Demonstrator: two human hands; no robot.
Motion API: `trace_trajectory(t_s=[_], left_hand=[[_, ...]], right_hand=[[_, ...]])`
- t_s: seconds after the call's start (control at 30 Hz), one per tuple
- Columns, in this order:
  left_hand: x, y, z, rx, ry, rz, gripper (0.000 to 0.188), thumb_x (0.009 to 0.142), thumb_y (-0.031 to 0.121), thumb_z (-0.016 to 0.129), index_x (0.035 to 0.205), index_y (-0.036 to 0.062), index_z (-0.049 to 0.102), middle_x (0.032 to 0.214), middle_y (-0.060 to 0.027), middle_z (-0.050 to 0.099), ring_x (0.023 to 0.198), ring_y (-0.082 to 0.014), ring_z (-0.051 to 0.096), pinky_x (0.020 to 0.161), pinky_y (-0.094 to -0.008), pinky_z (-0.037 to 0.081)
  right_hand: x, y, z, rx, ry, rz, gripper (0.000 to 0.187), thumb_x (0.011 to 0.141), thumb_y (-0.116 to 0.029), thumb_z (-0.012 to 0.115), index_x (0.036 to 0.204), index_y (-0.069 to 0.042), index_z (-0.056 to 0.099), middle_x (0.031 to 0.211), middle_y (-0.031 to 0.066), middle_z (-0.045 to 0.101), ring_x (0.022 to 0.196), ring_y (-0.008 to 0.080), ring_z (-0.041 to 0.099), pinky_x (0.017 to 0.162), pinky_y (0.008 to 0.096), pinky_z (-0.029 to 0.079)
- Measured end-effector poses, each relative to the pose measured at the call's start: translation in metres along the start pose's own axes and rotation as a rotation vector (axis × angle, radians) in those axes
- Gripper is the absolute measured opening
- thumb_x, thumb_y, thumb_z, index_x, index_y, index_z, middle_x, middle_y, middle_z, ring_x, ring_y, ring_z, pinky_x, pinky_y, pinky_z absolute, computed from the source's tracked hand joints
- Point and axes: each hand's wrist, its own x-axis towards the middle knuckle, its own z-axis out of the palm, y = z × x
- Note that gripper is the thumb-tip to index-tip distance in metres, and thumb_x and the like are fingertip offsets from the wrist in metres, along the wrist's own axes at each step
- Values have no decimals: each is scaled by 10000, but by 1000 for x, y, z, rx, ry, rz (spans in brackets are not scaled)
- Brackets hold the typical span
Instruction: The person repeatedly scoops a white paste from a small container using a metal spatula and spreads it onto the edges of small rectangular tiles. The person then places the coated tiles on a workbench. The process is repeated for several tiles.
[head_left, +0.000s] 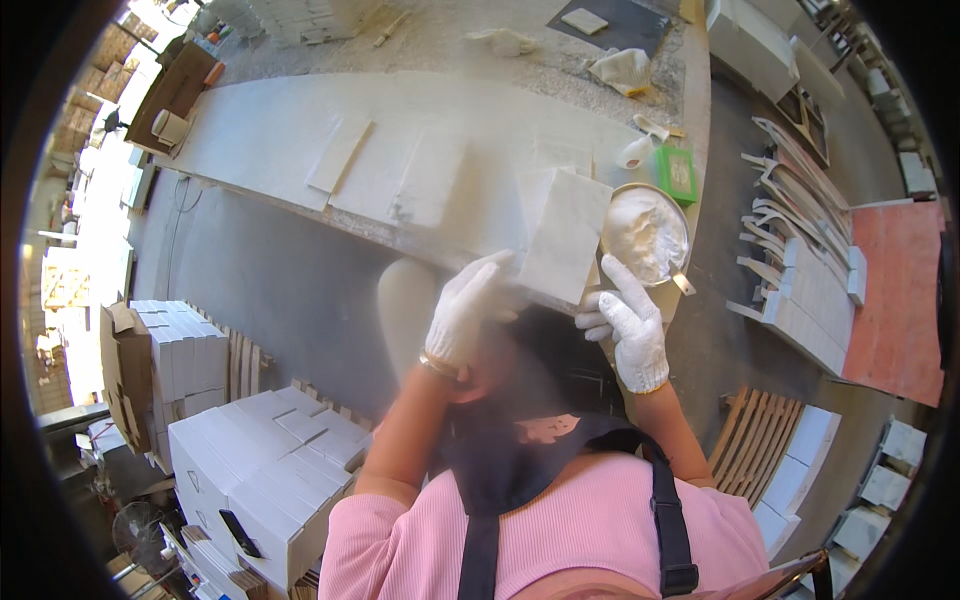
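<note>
A white stone tile (567, 235) lies near the front edge of the workbench, slightly askew over other pale slabs. My left hand (468, 312), in a white knit glove, is left of the tile with its fingers stretched out and nothing visible in them. Also gloved, my right hand (634, 325) is at the tile's lower right corner, fingers spread; whether they touch the tile I cannot tell. Just beyond it stands a round bowl of white paste (643, 232), a scraper handle (684, 284) jutting over its rim.
Behind the bowl sits a green box (677, 174). More pale slabs (340, 155) lie along the dusty workbench (260, 125), with a crumpled cloth (622, 72) farther back. Stacked white boxes (265, 460) stand at lower left, a wooden pallet (755, 445) at lower right.
</note>
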Motion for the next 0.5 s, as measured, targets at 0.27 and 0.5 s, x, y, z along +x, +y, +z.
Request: trace_trajectory(t_s=[0.27, 0.5], left_hand=[[23, 10, 24, 609, 161, 177, 649, 857, 244, 792, 1427, 25, 572, 1107, -96, 712, 878, -101, 669, 783, -272, 547], [26, 19, 27, 278, 94, 109, 601, 852, 178, 787, 1403, 27, 599, 1115, -72, 711, 916, -101, 659, 778, -270, 547]], right_hand=[[-23, 36, 4, 61, 61, -229, 468, 1006, -181, 550, 1426, 24, 519, 793, 126, 705, 643, 186, 657, 588, 297, 536], [-46, 84, -13, 319, 76, -118, 459, 988, -242, 618, 1331, 60, 575, 797, 138, 712, 635, 207, 662, 598, 326, 548]])
